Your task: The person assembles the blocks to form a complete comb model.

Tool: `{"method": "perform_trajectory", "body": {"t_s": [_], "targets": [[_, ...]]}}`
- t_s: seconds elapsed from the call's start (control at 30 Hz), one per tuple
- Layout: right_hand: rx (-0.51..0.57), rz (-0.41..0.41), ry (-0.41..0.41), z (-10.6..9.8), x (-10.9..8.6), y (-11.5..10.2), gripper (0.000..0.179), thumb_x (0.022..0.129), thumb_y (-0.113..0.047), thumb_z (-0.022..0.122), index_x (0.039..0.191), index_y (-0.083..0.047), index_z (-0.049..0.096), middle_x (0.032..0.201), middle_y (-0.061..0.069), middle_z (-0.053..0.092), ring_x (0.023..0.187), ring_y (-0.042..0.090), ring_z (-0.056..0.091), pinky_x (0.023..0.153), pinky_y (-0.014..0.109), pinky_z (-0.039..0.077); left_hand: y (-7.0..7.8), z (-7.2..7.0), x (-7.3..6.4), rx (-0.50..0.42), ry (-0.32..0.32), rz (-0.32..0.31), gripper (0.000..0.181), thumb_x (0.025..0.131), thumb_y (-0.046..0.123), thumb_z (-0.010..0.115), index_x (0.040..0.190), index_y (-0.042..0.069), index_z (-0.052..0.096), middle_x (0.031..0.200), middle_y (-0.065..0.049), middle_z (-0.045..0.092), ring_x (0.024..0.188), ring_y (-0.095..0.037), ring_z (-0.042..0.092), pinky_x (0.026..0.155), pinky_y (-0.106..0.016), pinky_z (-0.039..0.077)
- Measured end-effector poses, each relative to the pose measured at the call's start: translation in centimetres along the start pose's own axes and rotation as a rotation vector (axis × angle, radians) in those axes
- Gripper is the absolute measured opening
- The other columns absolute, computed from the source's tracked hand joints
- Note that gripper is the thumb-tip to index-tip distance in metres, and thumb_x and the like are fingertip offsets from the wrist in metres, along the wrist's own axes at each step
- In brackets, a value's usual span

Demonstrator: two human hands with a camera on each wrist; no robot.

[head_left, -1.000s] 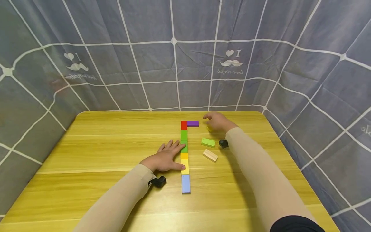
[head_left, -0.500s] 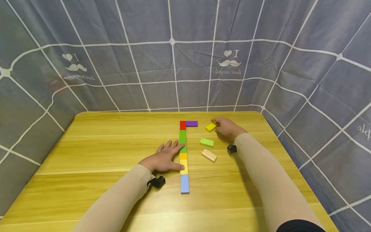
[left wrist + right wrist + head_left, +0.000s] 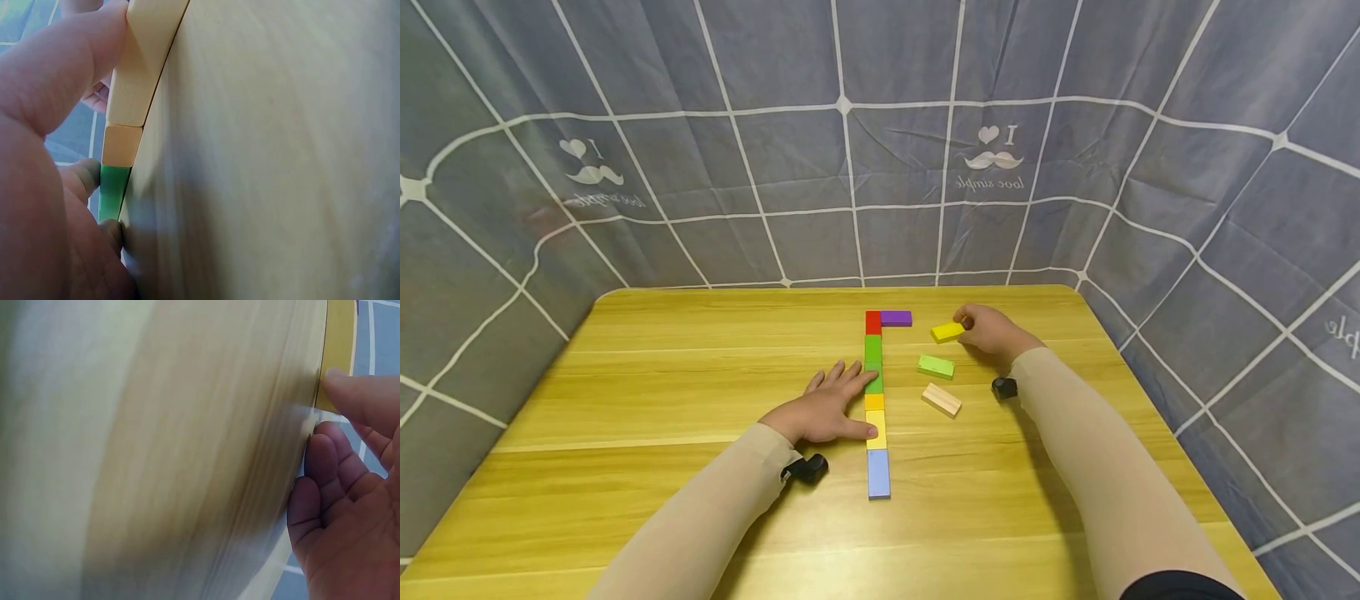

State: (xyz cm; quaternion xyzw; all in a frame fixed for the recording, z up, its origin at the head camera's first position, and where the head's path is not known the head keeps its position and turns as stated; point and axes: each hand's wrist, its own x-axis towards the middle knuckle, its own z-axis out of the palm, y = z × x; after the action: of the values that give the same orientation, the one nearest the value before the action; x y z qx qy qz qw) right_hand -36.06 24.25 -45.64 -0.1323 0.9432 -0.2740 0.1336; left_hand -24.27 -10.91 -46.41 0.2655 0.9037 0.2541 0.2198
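Note:
A straight row of wooden blocks runs away from me in the head view: a light blue block (image 3: 878, 475), a pale yellow block (image 3: 881, 417), a small orange block (image 3: 874, 402), two greens with the far green block (image 3: 873, 347), and a red block (image 3: 873, 322). A purple block (image 3: 897, 318) sits crosswise against the red one. My left hand (image 3: 822, 412) lies spread beside the row, thumb on the pale yellow block, index finger touching the nearer green block (image 3: 113, 190). My right hand (image 3: 994, 330) pinches the right end of a yellow block (image 3: 946, 332) at the table.
A lime green block (image 3: 936, 367) and a plain wood block (image 3: 942, 400) lie apart to the right of the row. The wooden table (image 3: 647, 375) ends at a grey curtain (image 3: 902, 158) behind and at the sides.
My right hand has shifted right from over the yellow block to its right end. The yellow block has turned closer to parallel with the table's far edge. My left hand stays put.

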Motion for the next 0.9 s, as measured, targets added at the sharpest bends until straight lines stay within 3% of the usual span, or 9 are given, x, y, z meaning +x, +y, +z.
{"method": "perform_trajectory", "body": {"t_s": [0.63, 0.9], "targets": [[-0.031, -0.042, 0.010, 0.14, 0.13, 0.19, 0.043, 0.100, -0.009, 0.066, 0.141, 0.001, 0.061, 0.120, 0.021, 0.063, 0.106, 0.032, 0.056, 0.105, 0.051, 0.047, -0.15, 0.06, 0.15, 0.003, 0.006, 0.000, 0.101, 0.091, 0.061, 0.071, 0.170, 0.026, 0.020, 0.179, -0.013, 0.005, 0.165, -0.037, -0.006, 0.130, -0.063, -0.005], [-0.011, -0.043, 0.024, 0.17, -0.02, 0.07, 0.039, 0.099, -0.008, 0.068, 0.137, 0.001, 0.064, 0.109, 0.014, 0.061, 0.100, 0.028, 0.054, 0.098, 0.043, 0.045, -0.10, 0.04, 0.16, 0.002, 0.005, -0.002, 0.101, 0.092, 0.061, 0.071, 0.170, 0.026, 0.020, 0.179, -0.013, 0.004, 0.165, -0.037, -0.006, 0.130, -0.063, -0.005]]}}
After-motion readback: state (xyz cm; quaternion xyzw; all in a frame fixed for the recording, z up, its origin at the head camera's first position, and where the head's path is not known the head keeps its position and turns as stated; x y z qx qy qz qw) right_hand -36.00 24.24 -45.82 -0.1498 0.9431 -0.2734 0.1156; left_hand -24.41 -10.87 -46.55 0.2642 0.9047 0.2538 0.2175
